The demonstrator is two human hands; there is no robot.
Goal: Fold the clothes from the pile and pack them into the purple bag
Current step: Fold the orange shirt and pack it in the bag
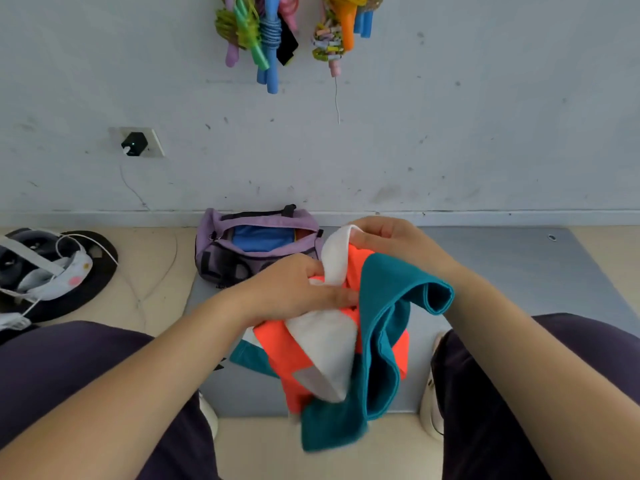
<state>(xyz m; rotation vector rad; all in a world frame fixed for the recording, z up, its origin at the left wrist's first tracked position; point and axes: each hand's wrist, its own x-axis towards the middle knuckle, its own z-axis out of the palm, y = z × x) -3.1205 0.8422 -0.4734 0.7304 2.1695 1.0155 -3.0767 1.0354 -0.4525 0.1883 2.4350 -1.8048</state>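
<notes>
Both hands are holding a teal, orange and white garment [346,344] up above a grey mat [512,271] on the floor: the left hand [298,292] is gripping its bunched middle, while the right hand [394,239] is pinching a white edge higher up. The purple bag [221,251] is sitting unzipped on the mat by the wall, just behind the hands, with blue cloth [259,239] lying inside.

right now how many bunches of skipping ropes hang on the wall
2: a green, blue and pink bunch of skipping ropes at top centre, and an orange, yellow and blue bunch to its right. Both are cut off by the frame's top edge.
</notes>
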